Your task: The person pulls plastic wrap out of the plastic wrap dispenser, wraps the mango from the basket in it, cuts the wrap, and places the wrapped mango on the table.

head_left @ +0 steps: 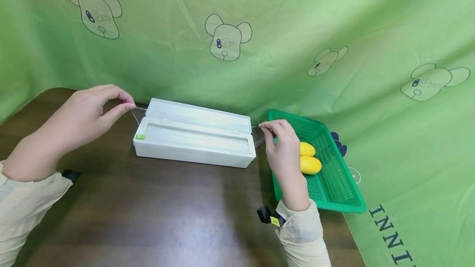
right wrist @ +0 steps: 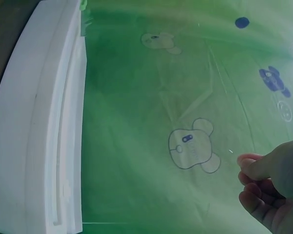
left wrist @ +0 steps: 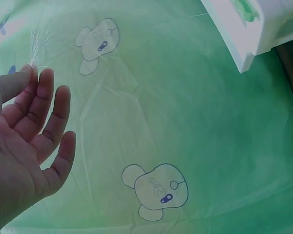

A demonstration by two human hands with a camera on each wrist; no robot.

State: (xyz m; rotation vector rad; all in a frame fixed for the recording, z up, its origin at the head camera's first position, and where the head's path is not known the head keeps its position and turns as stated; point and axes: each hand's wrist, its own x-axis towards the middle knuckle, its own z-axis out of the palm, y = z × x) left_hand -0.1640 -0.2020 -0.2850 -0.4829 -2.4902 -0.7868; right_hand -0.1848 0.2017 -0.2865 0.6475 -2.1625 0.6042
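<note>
A sheet of clear cling film (head_left: pixel 258 137) stretches between my two hands, across a white cling film dispenser box (head_left: pixel 193 155). The box has its lid (head_left: pixel 198 114) raised at the back and a green tab (head_left: pixel 140 137) at its left end. My left hand (head_left: pixel 83 114) pinches one corner of the film between thumb and index finger, where it gathers into creases (left wrist: pixel 36 44). On the other side, my right hand (head_left: pixel 283 149) pinches the opposite corner, beside the box's right end. The film is see-through, so most of its outline is hard to make out.
A green plastic basket (head_left: pixel 335 184) holding yellow mangoes (head_left: pixel 310 165) stands at the right, close beside my right forearm. Behind the dark wooden table (head_left: pixel 163 213) hangs a green curtain (head_left: pixel 282 19) with printed bear heads.
</note>
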